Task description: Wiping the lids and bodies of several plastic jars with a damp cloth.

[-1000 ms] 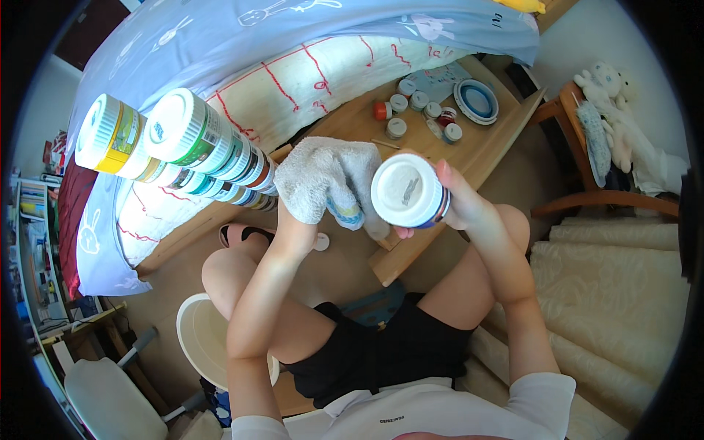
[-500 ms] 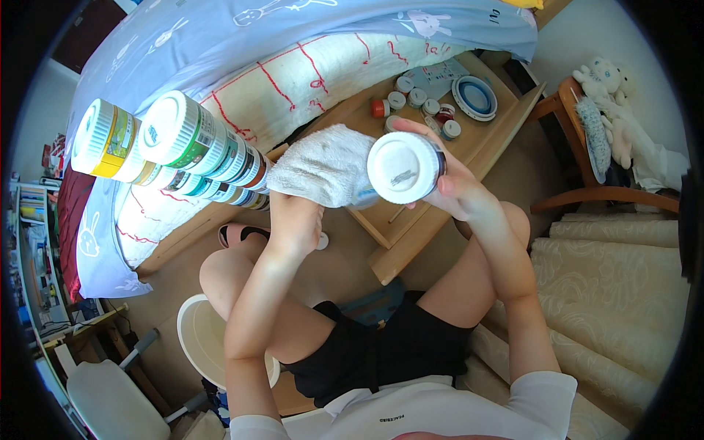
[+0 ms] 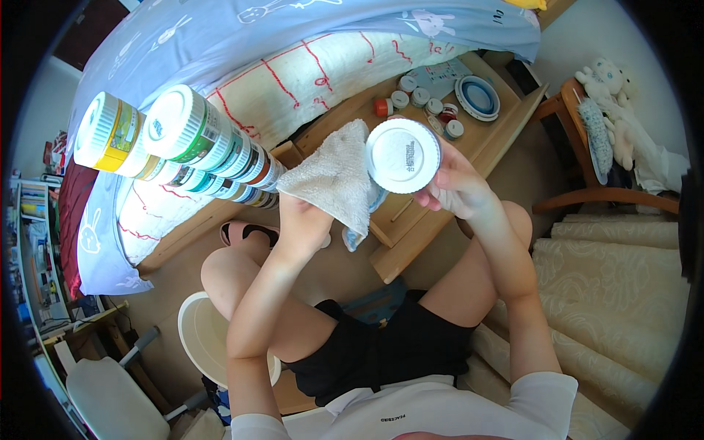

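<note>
My right hand (image 3: pixel 456 180) is wrapped round the side of a jar with a ribbed white lid (image 3: pixel 402 155), lid facing up toward me. Most of the jar's body is hidden under the lid. In my left hand (image 3: pixel 302 226) is a pale terry cloth (image 3: pixel 330 170), its edge pressed up against the jar's left side. One corner of the cloth hangs down below the jar. My left fingers are mostly covered by the cloth. Just left of it rise tall stacks of white-lidded jars with coloured labels (image 3: pixel 180 128).
Beyond my hands an open wooden drawer (image 3: pixel 488 147) holds several small jars (image 3: pixel 420 97) and a round blue-and-white basin (image 3: pixel 478 97). A cream bucket (image 3: pixel 192 330) stands by my left leg. A wooden chair with soft toys (image 3: pixel 606 77) is at right, the bed (image 3: pixel 293 33) behind.
The jar has turned in my right hand, so the mark on its lid sits differently, and has risen slightly. The cloth has shifted, with a corner now dangling lower.
</note>
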Demonstrator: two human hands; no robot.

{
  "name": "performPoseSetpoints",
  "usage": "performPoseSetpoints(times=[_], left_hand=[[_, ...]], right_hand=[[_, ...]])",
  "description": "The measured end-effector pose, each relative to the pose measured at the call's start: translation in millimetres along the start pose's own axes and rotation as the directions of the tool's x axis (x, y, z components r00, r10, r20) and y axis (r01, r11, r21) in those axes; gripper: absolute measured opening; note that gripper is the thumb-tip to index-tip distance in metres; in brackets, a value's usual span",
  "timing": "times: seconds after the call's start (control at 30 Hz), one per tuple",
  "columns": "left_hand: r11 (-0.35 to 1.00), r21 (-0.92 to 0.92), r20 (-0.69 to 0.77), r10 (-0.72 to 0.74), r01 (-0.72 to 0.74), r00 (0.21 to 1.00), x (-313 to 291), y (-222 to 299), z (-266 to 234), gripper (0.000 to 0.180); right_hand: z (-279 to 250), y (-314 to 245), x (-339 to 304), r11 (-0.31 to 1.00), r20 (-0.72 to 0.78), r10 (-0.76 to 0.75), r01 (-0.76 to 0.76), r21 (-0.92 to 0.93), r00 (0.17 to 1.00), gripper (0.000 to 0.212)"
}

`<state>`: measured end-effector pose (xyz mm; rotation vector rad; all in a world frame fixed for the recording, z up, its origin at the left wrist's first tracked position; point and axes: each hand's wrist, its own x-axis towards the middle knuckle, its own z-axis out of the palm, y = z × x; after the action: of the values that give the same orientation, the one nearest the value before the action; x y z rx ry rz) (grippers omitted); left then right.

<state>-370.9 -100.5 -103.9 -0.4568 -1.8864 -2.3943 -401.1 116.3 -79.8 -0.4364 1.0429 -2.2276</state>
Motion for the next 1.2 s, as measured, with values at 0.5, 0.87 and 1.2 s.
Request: performPoseSetpoints(times=[0.5, 0.87, 1.2], left_hand=[[0.977, -0.194, -0.191, -0.130, 0.092, 0.973, 2, 8, 16, 0.030], [0.966, -0.179, -0.085, -0.203, 0.186, 0.975, 5, 14, 19, 0.033], [0.998, 0.056, -0.023, -0.022, 0.024, 0.999, 6, 15, 20, 0.032]], right_hand=[[-6, 16, 5, 0.995, -0.039, -0.080, 0.077, -0.065, 0.996, 0.084], [5, 2, 2, 0.939, -0.100, -0.197, 0.159, -0.304, 0.975, 0.080], [8, 0, -2, 0.845, -0.045, -0.282, 0.226, -0.484, 0.958, 0.068]])
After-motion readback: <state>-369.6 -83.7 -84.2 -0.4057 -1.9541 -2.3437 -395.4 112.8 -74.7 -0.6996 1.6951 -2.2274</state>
